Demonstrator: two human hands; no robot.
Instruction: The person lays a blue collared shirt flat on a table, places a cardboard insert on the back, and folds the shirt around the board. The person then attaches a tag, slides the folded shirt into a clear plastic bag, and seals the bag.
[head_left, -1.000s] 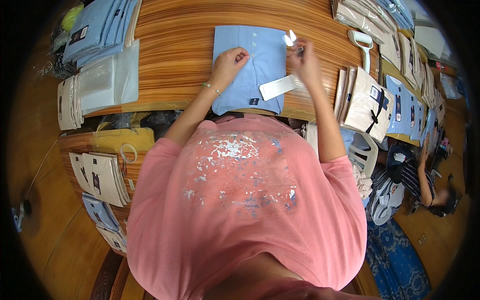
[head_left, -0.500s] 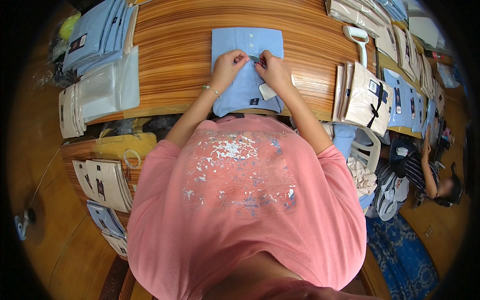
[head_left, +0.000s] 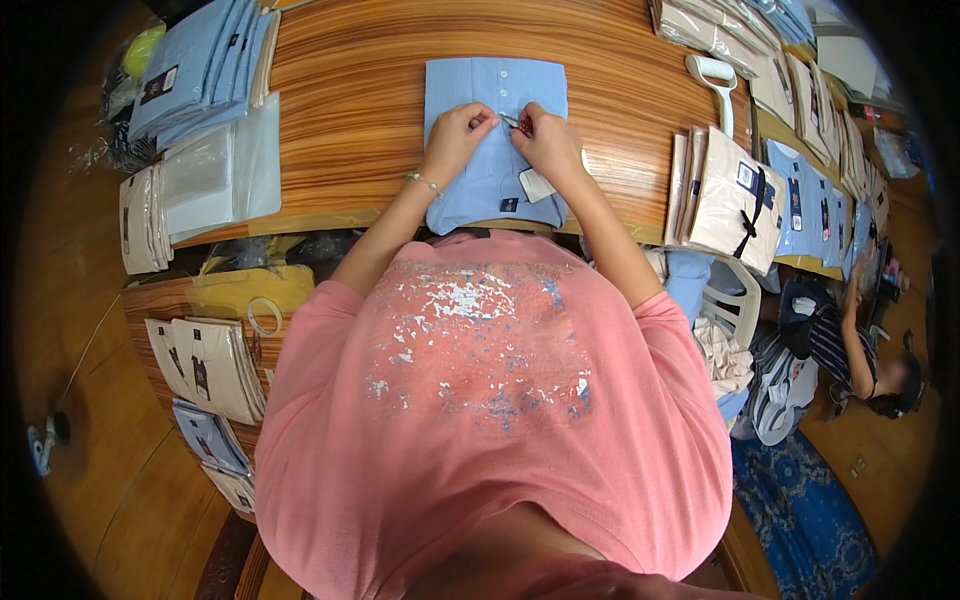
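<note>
Nearest me on the wooden table [head_left: 350, 120] lies the folded light-blue shirt [head_left: 480, 185], a white hang tag [head_left: 538, 184] on its lower right part. My left hand [head_left: 458, 135] and right hand [head_left: 548, 140] meet over its button placket, fingertips pinched together on something small there, too tiny to make out. Soft, light cloth, I'd say, best held flat by the folded edges; beyond sits a white handled tool [head_left: 712, 85].

I sit at a long striped wooden table [head_left: 350, 120] over a brown wooden floor [head_left: 110, 480], a blue patterned rug [head_left: 800, 500] to my right.
</note>
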